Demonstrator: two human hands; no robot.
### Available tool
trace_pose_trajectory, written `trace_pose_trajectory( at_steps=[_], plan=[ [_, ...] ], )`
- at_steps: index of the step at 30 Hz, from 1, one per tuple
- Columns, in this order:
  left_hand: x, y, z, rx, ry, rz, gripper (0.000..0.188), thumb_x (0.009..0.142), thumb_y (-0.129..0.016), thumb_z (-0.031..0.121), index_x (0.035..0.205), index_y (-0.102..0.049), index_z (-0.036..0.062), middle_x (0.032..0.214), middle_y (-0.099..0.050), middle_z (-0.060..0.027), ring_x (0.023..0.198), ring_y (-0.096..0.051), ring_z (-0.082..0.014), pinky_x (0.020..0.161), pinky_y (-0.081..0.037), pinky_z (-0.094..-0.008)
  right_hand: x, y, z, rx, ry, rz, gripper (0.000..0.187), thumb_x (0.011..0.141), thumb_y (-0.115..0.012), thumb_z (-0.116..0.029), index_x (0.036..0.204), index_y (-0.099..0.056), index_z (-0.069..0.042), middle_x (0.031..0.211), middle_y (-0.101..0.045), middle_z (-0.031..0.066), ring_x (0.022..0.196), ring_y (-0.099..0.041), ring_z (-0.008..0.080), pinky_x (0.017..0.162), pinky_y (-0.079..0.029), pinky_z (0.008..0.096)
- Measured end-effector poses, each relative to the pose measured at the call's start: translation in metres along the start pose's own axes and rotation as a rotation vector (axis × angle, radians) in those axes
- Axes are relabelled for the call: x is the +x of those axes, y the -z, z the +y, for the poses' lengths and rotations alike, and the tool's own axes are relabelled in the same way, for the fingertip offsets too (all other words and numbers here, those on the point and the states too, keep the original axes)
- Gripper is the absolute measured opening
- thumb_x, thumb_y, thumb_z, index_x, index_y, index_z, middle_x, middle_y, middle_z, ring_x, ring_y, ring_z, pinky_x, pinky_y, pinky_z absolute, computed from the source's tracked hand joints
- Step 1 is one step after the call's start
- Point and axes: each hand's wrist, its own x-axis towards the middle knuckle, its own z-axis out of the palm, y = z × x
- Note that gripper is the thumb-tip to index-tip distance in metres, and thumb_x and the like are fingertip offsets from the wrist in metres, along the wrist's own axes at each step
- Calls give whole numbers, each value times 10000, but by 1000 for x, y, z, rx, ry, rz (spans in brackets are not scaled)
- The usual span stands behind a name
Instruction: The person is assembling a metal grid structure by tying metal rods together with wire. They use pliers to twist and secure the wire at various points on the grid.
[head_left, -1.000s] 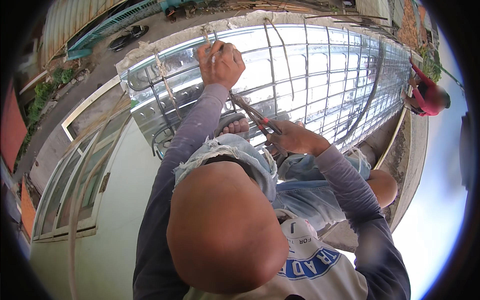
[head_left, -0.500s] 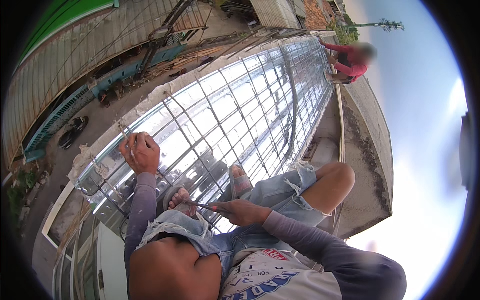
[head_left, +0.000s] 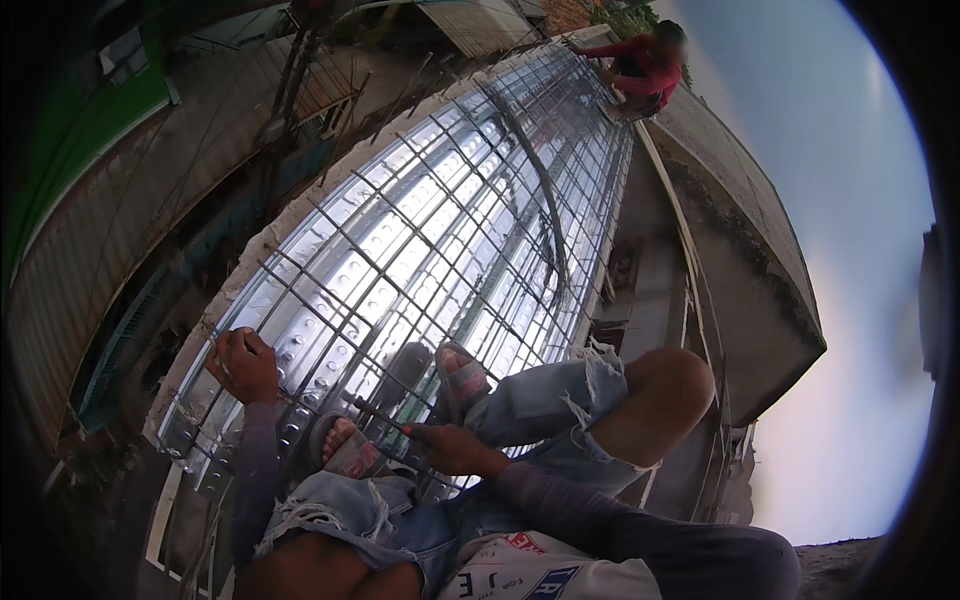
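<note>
My left hand (head_left: pixel 245 365) is at the left edge of a steel rebar mesh (head_left: pixel 375 268), its fingers curled round a bar near the end. In my right hand (head_left: pixel 452 450) is a slim dark metal hand tool (head_left: pixel 372 410) with a red patch by the grip. Its tip points up and left, over the mesh close to my sandalled foot (head_left: pixel 345 445); its exact kind is unclear. Under the bars lies shiny ribbed metal decking (head_left: pixel 335 290) with rows of round bumps.
Another person (head_left: pixel 645 70) in a red top crouches at the far end of the decking. A rough concrete edge (head_left: pixel 290 215) runs along the left, with a drop to the street beyond. A dark bent bar (head_left: pixel 545 180) crosses the mesh. A concrete wall (head_left: pixel 740 290) stands right.
My view has tilted and shifted, so the mesh and the other person sit further left. Both hands appear lower in view; the left stays at the mesh edge, the right keeps the tool.
</note>
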Motion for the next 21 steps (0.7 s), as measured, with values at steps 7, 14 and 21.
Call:
trace_pose_trajectory(
  at_steps=[7, 14, 21],
  plan=[
    [1, 3, -9, 69, -64, -149, 289, 1081, -538, 269, 1015, -753, 88, 1153, -674, -112, 1157, -601, -253, 1135, -353, -485, -13, -19, 13, 65, 74, 79, 513, 1056, -560, -299, 1535, -535, -120, 1164, -733, 278, 1043, -723, 464, 917, -555, 537],
    [5, 24, -23, 15, -172, -349, 223, 1017, -636, 242, 1142, -709, 73, 1253, -626, -157, 1269, -537, -314, 1181, -262, -534, -20, -32, 26, -45, 11, -19, 450, 950, -655, -276, 1370, -687, -120, 1149, -748, 228, 1054, -732, 432, 889, -569, 540],
    [-2, 73, -26, -269, -435, -487, 386, 888, -783, 189, 1253, -737, 72, 1410, -634, -121, 1455, -447, -369, 1209, -291, -531, -22, -31, 27, -81, 18, -90, 485, 1000, -600, -314, 1458, -643, -157, 1189, -747, 235, 1077, -723, 444, 949, -555, 544]
  ],
)
